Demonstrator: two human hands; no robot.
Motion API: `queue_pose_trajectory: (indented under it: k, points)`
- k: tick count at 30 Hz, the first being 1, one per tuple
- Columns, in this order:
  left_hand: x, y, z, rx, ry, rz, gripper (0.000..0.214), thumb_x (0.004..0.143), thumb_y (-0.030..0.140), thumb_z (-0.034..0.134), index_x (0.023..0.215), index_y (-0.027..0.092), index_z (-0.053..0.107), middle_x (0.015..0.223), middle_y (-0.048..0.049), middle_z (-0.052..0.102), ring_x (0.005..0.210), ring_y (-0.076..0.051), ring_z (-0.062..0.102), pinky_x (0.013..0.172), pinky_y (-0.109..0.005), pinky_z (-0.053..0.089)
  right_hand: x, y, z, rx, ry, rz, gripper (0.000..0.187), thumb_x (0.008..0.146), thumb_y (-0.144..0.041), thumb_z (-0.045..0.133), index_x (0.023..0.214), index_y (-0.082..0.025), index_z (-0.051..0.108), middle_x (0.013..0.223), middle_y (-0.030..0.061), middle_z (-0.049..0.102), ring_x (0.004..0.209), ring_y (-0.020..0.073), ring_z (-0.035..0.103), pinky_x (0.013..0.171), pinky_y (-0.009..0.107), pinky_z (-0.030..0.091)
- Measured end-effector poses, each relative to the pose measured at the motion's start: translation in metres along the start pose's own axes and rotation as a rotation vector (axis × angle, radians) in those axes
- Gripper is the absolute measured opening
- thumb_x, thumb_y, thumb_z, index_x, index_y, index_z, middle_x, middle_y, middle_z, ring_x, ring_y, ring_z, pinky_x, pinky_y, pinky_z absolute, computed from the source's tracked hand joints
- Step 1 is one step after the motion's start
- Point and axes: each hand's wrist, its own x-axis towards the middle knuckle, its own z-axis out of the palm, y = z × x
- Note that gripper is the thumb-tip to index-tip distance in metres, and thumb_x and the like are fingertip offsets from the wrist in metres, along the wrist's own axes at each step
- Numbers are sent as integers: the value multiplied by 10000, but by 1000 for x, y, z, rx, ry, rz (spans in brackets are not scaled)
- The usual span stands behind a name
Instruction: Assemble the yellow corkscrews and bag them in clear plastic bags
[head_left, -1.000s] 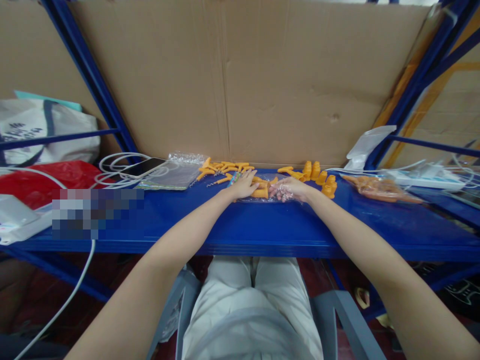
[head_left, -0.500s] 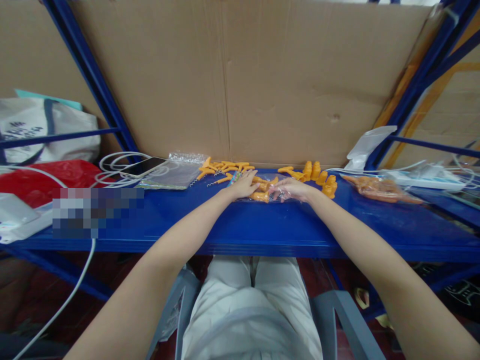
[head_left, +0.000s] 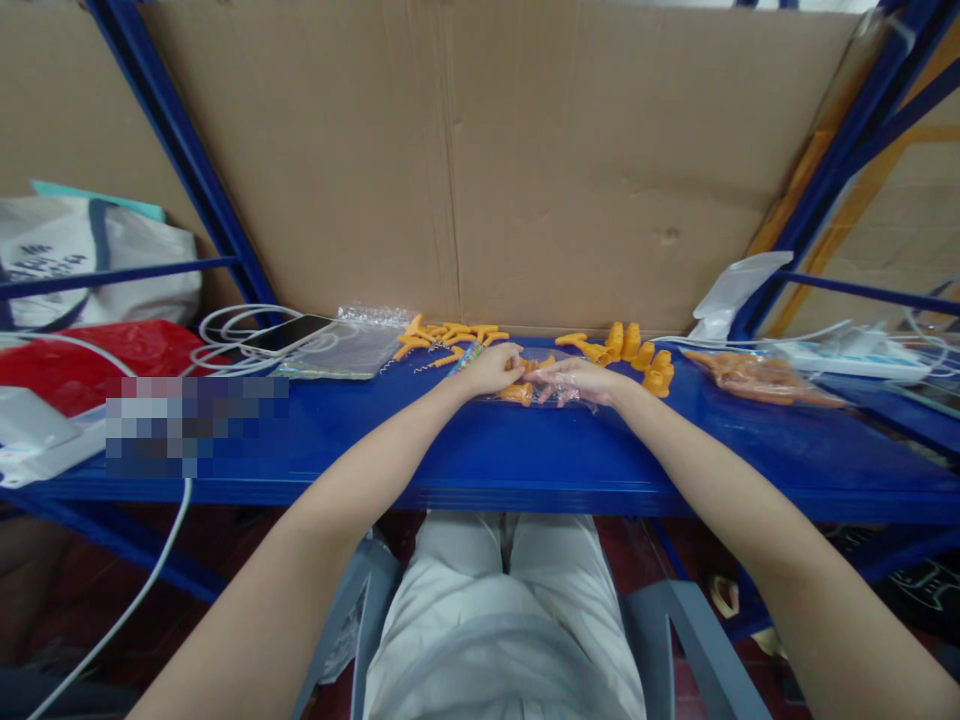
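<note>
A clear plastic bag (head_left: 559,396) with orange plastic pieces (head_left: 516,394) in it lies on the blue table, between my hands. My left hand (head_left: 493,368) is closed at the bag's left side, its fingers curled over it and their tips hidden. From the right, my right hand (head_left: 576,378) grips the bag's film, fingers bent around it. Left of and behind my left hand lie several orange-handled corkscrews (head_left: 450,340) with bare metal spirals. Several orange cup-like sleeves (head_left: 643,356) stand to the right of my right hand, and another orange T-shaped handle (head_left: 571,339) lies beside them.
A flat stack of clear plastic bags (head_left: 345,350) and a phone (head_left: 289,334) with white cables lie at left, near a red bag (head_left: 112,350). At right is a filled plastic bag (head_left: 761,378) of orange pieces. Cardboard (head_left: 450,160) backs the blue table (head_left: 465,450).
My left hand has gone from flat, stretched fingers to curled ones over the bag. My right hand has shifted slightly left, and the orange pieces inside have moved a little.
</note>
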Motion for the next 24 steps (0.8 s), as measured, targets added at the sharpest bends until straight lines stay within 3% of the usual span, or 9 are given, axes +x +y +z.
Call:
queue_pose_trajectory:
  k: [4, 7, 9, 12, 14, 16, 20, 24]
  points:
    - [1, 2, 2, -28, -107, -18, 228, 895, 219, 509, 668, 199, 521, 954, -100, 730, 1081, -258, 661, 947, -376, 500, 0, -1, 2, 39, 26, -7, 191, 830, -286, 757, 980, -173, 787, 1132, 115, 758, 727, 132, 699, 517, 173, 524]
    - [1, 1, 3, -29, -151, -72, 237, 921, 243, 473, 687, 211, 482, 825, -62, 695, 829, -215, 661, 821, -352, 518, -2, -5, 1, 33, 105, -12, 136, 829, -250, 737, 930, -168, 777, 1065, 109, 773, 637, 121, 664, 492, 193, 526]
    - [1, 2, 3, -23, -165, -86, 257, 929, 257, 461, 676, 215, 460, 814, -57, 682, 803, -211, 643, 805, -347, 514, -2, -8, -4, -19, 243, -27, 137, 859, -232, 682, 940, -163, 769, 952, 101, 783, 537, 107, 605, 452, 202, 495]
    - [1, 2, 2, -4, -182, -94, 299, 941, 290, 454, 653, 213, 451, 849, -70, 690, 907, -234, 650, 871, -356, 505, 1, -8, -21, -232, 565, -46, 190, 900, -219, 581, 903, -148, 757, 771, 87, 758, 478, 123, 557, 452, 233, 469]
    - [1, 1, 2, 2, -182, -100, 296, 945, 322, 461, 672, 207, 480, 954, -90, 712, 1010, -251, 650, 926, -361, 496, 4, -4, -35, -492, 759, -106, 248, 914, -220, 531, 833, -144, 752, 798, 110, 756, 641, 185, 654, 605, 286, 543]
    - [1, 1, 3, 8, -177, -98, 280, 946, 354, 466, 716, 202, 518, 1100, -108, 714, 1137, -264, 625, 986, -363, 479, 5, 2, -48, -730, 888, -160, 267, 911, -204, 502, 888, -148, 762, 958, 141, 764, 897, 260, 701, 819, 374, 562]
    - [1, 0, 3, 24, -183, -83, 283, 954, 392, 444, 765, 208, 547, 1169, -100, 713, 1277, -278, 562, 1043, -378, 457, 5, 15, -60, -985, 832, -141, 395, 887, -152, 493, 1213, -171, 715, 1295, 149, 677, 1268, 316, 575, 1044, 487, 472]
    - [1, -1, 3, 23, -207, -93, 321, 957, 373, 432, 689, 215, 512, 1158, -95, 717, 1221, -281, 596, 1024, -383, 468, 2, 19, -57, -1071, 631, 82, 509, 881, -184, 562, 1384, -233, 621, 1374, 165, 625, 1311, 396, 524, 1034, 604, 443]
